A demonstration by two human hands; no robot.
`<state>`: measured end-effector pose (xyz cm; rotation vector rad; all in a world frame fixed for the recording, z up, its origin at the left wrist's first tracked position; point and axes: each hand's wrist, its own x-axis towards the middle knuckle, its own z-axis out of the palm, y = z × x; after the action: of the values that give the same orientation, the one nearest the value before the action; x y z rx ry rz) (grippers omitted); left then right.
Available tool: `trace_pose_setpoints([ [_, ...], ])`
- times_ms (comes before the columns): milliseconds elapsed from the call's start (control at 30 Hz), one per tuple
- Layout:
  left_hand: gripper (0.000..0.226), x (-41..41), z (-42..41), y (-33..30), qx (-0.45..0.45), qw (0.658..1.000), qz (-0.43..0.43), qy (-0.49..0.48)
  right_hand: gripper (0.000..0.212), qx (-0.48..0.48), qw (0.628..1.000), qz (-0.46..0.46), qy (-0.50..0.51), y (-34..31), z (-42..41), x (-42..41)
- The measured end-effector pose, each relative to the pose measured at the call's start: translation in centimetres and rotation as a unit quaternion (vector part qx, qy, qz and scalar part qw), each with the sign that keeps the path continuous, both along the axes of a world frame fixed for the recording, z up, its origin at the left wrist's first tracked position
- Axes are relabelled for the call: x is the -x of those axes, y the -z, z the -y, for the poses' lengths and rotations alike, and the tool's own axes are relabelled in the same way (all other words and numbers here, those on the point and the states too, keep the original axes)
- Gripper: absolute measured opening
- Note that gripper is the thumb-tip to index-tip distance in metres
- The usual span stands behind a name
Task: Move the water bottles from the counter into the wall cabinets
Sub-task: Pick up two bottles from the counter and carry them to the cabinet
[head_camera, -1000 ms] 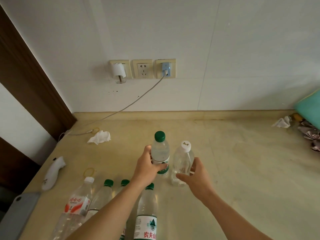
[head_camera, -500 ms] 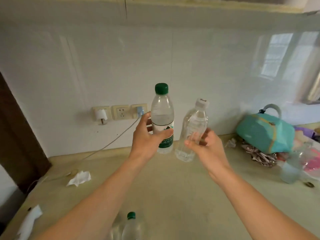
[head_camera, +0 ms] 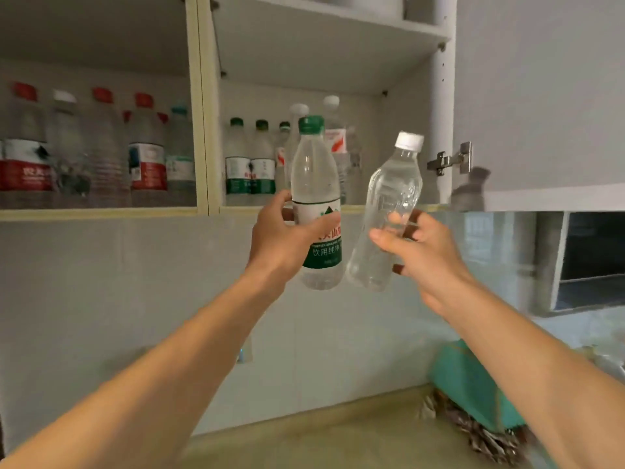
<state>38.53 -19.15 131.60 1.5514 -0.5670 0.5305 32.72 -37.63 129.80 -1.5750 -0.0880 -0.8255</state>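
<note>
My left hand (head_camera: 280, 236) grips a green-capped water bottle (head_camera: 316, 184) with a green and white label, held upright in front of the open wall cabinet (head_camera: 213, 208). My right hand (head_camera: 427, 255) holds a clear white-capped bottle (head_camera: 389, 204) without a label, tilted to the right. Both bottles hang just below and in front of the cabinet's lower shelf edge. Several green-capped and white-capped bottles (head_camera: 250, 164) stand on the right compartment's shelf. Red-capped bottles (head_camera: 145, 154) fill the left compartment.
The cabinet door (head_camera: 541, 96) stands open at the right, on a metal hinge (head_camera: 451, 160). A vertical divider (head_camera: 201, 106) separates the two compartments. Below, a teal bag (head_camera: 470, 384) and crumpled wrappers (head_camera: 480, 434) lie on the beige counter (head_camera: 304, 438).
Both hands have lifted the two bottles from the counter up to cabinet height. My view has tilted up from the counter to the open cabinet.
</note>
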Motion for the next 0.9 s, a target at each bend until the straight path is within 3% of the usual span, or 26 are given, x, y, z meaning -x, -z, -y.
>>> trace_pose_setpoints([
  [200,0.051,-0.8,2.9,-8.0,0.009,0.999,0.051,-0.016,0.027,0.045,0.998,0.05,0.021,-7.9,4.2,-2.0],
  [333,0.057,-2.4,3.6,-11.4,-0.041,0.993,0.078,-0.083,0.043,0.061,0.997,0.053,0.016,-11.2,6.9,-4.7],
  [467,0.059,-4.6,3.3,-12.3,-0.075,0.981,0.085,-0.155,0.027,0.049,0.998,0.041,-0.024,-13.2,8.3,-7.8],
  [567,0.056,-6.2,3.3,-12.3,-0.044,0.985,0.048,-0.159,0.021,0.049,0.997,0.025,-0.049,-13.6,8.5,-10.2],
  [667,0.055,-7.7,3.6,-12.7,-0.02,0.989,0.013,-0.143,0.037,0.059,0.997,0.025,-0.046,-13.6,8.8,-12.4],
  [833,0.05,-10.6,5.1,-12.9,-0.045,0.991,-0.017,-0.121,0.043,0.075,0.997,0.014,-0.024,-13.6,9.6,-15.4],
  [900,0.042,-11.7,5.9,-12.9,-0.053,0.99,-0.007,-0.129,0.059,0.094,0.995,0.009,-0.009,-13.2,9.9,-16.4],
])
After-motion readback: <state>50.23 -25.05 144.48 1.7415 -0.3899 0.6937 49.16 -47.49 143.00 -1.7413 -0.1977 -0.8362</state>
